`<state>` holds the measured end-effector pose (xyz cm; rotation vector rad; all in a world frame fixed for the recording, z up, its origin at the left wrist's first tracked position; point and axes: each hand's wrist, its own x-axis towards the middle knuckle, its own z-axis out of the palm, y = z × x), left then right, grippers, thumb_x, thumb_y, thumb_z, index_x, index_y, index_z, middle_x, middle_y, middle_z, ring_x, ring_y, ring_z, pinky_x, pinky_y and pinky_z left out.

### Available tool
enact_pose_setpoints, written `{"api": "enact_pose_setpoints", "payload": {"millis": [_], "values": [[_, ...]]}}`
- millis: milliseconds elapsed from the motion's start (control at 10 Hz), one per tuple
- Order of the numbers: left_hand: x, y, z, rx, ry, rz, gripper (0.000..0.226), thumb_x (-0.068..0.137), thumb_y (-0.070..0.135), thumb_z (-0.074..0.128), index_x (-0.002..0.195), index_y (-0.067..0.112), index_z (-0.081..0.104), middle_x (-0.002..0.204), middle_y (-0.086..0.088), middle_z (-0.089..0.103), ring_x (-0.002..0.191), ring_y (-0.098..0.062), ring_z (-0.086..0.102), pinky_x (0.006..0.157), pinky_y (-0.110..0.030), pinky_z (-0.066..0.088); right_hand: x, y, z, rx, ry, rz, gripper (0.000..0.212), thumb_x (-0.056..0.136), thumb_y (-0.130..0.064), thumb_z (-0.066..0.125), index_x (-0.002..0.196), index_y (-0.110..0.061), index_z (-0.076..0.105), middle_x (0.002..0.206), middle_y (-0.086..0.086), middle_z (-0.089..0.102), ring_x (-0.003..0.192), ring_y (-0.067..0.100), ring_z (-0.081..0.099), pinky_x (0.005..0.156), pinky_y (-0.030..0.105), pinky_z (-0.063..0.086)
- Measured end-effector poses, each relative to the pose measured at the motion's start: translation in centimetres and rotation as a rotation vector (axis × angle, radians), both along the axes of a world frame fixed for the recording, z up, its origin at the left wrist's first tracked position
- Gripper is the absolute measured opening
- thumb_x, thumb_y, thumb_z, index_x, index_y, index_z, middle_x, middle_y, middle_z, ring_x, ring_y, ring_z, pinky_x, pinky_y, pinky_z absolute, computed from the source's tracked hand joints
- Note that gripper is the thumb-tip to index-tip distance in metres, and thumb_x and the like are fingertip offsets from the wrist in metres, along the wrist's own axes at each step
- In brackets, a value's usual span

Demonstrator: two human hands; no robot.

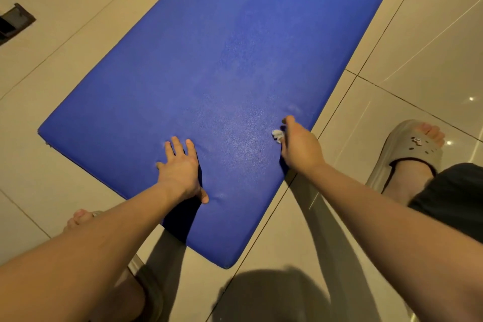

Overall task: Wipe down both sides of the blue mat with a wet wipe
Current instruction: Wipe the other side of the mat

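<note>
The blue mat (222, 81) lies flat on the tiled floor and runs diagonally from the near centre to the far right. My left hand (180, 168) presses flat on its near end, fingers spread, denting the padding. At the mat's right edge, my right hand (299, 145) is closed around a small crumpled white wet wipe (277, 135), which sticks out beside the fingers and rests on the mat surface. A faint damp sheen shows on the mat ahead of the hands.
Beige floor tiles (65, 60) surround the mat. My right foot in a grey clog (415, 149) stands just right of the mat; my left foot's toes (79, 217) show at the near left. A dark floor drain (13, 22) sits at the far left.
</note>
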<state>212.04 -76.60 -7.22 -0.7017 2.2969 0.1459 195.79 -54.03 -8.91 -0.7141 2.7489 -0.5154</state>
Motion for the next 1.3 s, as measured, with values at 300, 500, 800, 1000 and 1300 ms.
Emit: {"api": "enact_pose_setpoints", "payload": {"millis": [300, 500, 800, 1000, 1300], "values": [[-0.2, 0.1, 0.2, -0.021, -0.016, -0.004, 0.168, 0.043, 0.061, 0.096, 0.156, 0.006, -0.016, 0.162, -0.027, -0.021, 0.150, -0.047, -0.015, 0.113, -0.068, 0.028, 13.4, 0.6, -0.5, -0.080, -0.170, 0.286, 0.007, 0.098, -0.022, 0.055, 0.098, -0.017, 0.059, 0.097, 0.008, 0.063, 0.080, 0.032, 0.064, 0.070, 0.040, 0.054], [-0.2, 0.2, -0.1, -0.023, -0.013, -0.003, 0.168, 0.043, 0.061, 0.095, 0.156, 0.006, -0.016, 0.162, -0.026, -0.021, 0.150, -0.047, -0.016, 0.114, -0.067, 0.028, 6.9, 1.2, -0.6, -0.010, 0.016, 0.282, 0.005, 0.096, -0.023, 0.060, 0.099, -0.018, 0.059, 0.098, 0.007, 0.064, 0.083, 0.033, 0.065, 0.064, 0.035, 0.045], [-0.3, 0.2, -0.2, -0.029, -0.022, -0.001, 0.168, 0.043, 0.060, 0.096, 0.156, 0.006, -0.016, 0.162, -0.026, -0.021, 0.150, -0.048, -0.016, 0.114, -0.067, 0.028, 10.1, 1.5, -1.4, -0.106, -0.013, -0.003, 0.006, 0.095, -0.015, 0.061, 0.090, -0.015, 0.058, 0.090, 0.010, 0.061, 0.070, 0.033, 0.062, 0.060, 0.036, 0.049], [-0.5, 0.2, -0.2, -0.054, -0.033, -0.019, 0.169, 0.042, 0.064, 0.095, 0.156, 0.006, -0.015, 0.162, -0.025, -0.019, 0.151, -0.048, -0.013, 0.113, -0.065, 0.032, 12.6, 2.8, -0.8, -0.026, -0.069, 0.375, 0.012, 0.094, -0.022, 0.062, 0.105, -0.022, 0.057, 0.102, 0.003, 0.064, 0.085, 0.027, 0.065, 0.072, 0.038, 0.057], [-0.4, 0.1, -0.3, -0.050, -0.027, -0.026, 0.169, 0.042, 0.064, 0.095, 0.156, 0.006, -0.015, 0.162, -0.026, -0.019, 0.150, -0.048, -0.013, 0.111, -0.066, 0.033, 6.7, 3.3, -1.6, -0.085, -0.001, -0.123, 0.018, 0.101, -0.018, 0.055, 0.087, -0.020, 0.043, 0.088, 0.004, 0.060, 0.073, 0.024, 0.061, 0.062, 0.034, 0.047]]}}
